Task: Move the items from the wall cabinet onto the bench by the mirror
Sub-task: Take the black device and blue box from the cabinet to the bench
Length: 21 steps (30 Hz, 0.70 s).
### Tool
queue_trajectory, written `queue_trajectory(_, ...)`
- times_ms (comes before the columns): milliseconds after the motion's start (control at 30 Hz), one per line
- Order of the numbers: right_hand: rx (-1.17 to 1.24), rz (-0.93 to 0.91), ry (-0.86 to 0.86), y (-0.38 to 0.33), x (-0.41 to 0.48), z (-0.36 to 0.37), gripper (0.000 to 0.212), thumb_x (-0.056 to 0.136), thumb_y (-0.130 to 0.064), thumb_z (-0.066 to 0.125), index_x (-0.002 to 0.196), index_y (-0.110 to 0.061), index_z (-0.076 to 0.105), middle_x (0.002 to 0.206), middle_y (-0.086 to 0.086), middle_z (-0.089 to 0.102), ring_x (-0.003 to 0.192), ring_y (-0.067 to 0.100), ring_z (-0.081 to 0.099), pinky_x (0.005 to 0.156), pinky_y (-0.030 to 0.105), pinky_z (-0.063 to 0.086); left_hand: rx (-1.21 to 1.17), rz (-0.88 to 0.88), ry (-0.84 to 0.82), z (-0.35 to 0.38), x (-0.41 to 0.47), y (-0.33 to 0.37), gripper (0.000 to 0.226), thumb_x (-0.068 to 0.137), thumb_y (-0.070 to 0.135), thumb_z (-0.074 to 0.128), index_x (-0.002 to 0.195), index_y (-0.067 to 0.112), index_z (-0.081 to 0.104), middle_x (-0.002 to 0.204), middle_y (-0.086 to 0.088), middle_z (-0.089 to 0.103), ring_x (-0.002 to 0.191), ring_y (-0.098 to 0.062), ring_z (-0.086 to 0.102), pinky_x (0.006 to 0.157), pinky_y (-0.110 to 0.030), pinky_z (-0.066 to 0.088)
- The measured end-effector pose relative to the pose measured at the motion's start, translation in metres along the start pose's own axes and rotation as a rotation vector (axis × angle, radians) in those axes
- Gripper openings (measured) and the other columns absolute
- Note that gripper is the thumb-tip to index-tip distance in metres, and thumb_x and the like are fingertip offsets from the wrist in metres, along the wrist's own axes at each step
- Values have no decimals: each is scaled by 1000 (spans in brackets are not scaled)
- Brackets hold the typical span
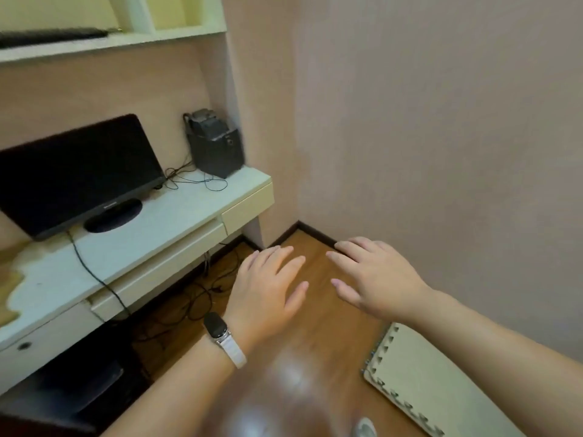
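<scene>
My left hand (268,285) and my right hand (375,275) are both held out in front of me, palms down and fingers spread, above a wooden floor (303,351). Neither hand holds anything. A watch with a white strap (220,335) sits on my left wrist. No bench and no mirror is in view. An open wall shelf unit (110,42) hangs at the top left, with a dark flat object (53,36) lying on its lower board.
A pale desk (132,247) runs along the left wall, carrying a black monitor (75,171), a dark box-shaped device (214,146) and loose cables. More cables lie under the desk. A foam floor mat (419,380) lies at the lower right. Pink walls meet in the corner ahead.
</scene>
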State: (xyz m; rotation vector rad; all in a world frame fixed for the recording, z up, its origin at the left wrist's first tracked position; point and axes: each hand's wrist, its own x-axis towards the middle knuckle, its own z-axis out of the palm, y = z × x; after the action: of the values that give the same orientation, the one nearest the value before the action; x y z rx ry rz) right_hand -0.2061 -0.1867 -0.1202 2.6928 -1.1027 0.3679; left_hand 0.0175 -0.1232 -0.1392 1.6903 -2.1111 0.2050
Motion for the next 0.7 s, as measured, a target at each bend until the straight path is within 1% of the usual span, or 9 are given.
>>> queue_trajectory(67,1,-56,11,-5,27,2,51,92,-50,44,125,-16,64,123,7,65,115,30,60,87,41,52,26,-40,15,-12,3,-18,42,92,44,50,127,24,61,133,-1,59,126,-19,51,109,-40,30)
queue_trajectory(200,33,-152,55,-10,78,8,49,91,-49,45,123,-16,64,120,5,66,111,29,60,84,40,52,80,-112,36,-30,17,-51,43,91,43,51,127,23,62,132,-2,60,124,-21,52,105,-42,37)
queue_trajectory(333,66,-236,78,-1,136,20,48,92,-50,47,123,-17,62,119,5,65,110,29,60,83,42,53,149,-148,60,-32,40,-83,43,91,44,51,126,22,62,129,-1,60,122,-21,52,107,-42,35)
queue_trajectory(400,71,-268,79,9,167,25,48,92,-50,45,122,-17,63,118,4,66,110,28,60,82,41,52,174,-182,65,-29,58,-99,43,91,45,50,126,23,62,129,0,60,123,-21,51,107,-43,35)
queue_trajectory(500,71,-282,77,27,211,31,49,90,-51,43,120,-17,64,118,4,66,109,28,61,83,43,53,201,-219,80,-23,93,-120,41,90,44,52,123,22,63,128,-1,61,121,-22,52,104,-46,39)
queue_trajectory(633,90,-294,109,62,263,40,48,89,-49,45,116,-15,66,112,6,68,104,29,62,79,44,53,253,-233,86,-16,149,-143,42,90,45,52,124,24,62,128,-1,61,121,-22,53,104,-45,40)
queue_trajectory(700,97,-317,142,81,287,44,47,90,-48,46,117,-15,66,113,6,67,104,29,62,78,43,53,271,-241,93,-14,176,-152,44,90,46,50,125,23,62,128,-2,62,120,-23,54,104,-45,41)
